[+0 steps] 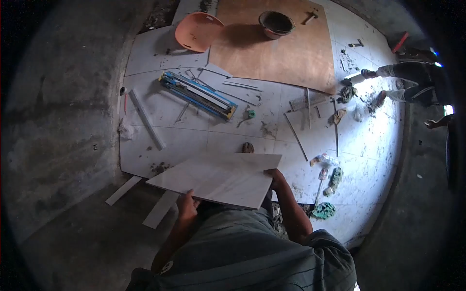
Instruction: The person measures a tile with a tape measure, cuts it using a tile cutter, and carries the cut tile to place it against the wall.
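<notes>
A large pale floor tile point(218, 177) is held level in front of my waist, one end cut at a slant. My left hand point(187, 204) grips its near edge, thumb on top and fingers underneath. On the right edge, my right hand point(275, 178) is closed around the tile with the fingers partly hidden below. Beyond the tile, a blue tile cutter point(198, 95) lies on the tiled floor. A small green tape measure point(251, 113) is to the right of the cutter.
A brown board point(276, 58) bears a bucket point(275, 34) and a hammer point(309, 18). An orange plastic seat point(196, 31) lies beside it. A metal bar point(147, 119) and tile strips point(161, 209) are at left. Green cloths point(324, 210) lie at right. Another person's legs point(405, 80) are at far right.
</notes>
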The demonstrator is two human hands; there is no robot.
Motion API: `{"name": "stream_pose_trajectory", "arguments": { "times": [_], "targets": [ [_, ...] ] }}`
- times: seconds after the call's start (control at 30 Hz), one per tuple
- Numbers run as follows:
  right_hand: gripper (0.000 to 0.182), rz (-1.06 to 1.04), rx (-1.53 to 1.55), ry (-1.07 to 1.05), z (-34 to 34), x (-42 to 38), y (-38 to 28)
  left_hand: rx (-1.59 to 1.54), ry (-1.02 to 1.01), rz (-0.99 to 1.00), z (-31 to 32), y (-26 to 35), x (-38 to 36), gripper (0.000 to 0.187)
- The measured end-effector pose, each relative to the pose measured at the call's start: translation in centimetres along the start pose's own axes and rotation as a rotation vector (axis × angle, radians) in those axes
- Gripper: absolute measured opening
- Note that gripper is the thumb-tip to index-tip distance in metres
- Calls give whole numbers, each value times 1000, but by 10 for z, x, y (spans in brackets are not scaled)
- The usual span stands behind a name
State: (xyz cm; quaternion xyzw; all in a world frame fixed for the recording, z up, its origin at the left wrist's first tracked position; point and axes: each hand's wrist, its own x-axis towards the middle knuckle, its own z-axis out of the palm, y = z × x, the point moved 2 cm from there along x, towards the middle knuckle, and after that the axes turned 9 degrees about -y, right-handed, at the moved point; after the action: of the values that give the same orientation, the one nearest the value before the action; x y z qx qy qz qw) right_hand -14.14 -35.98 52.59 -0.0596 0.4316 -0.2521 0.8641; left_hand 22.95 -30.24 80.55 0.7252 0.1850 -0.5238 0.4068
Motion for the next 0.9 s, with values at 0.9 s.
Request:
{"name": "stream_pose_trajectory", "arguments": {
  "times": [0.9],
  "targets": [
    [26,-904,-63,426,305,-217,-321,217,-1016,309,196,221,-17,29]
  ]
}}
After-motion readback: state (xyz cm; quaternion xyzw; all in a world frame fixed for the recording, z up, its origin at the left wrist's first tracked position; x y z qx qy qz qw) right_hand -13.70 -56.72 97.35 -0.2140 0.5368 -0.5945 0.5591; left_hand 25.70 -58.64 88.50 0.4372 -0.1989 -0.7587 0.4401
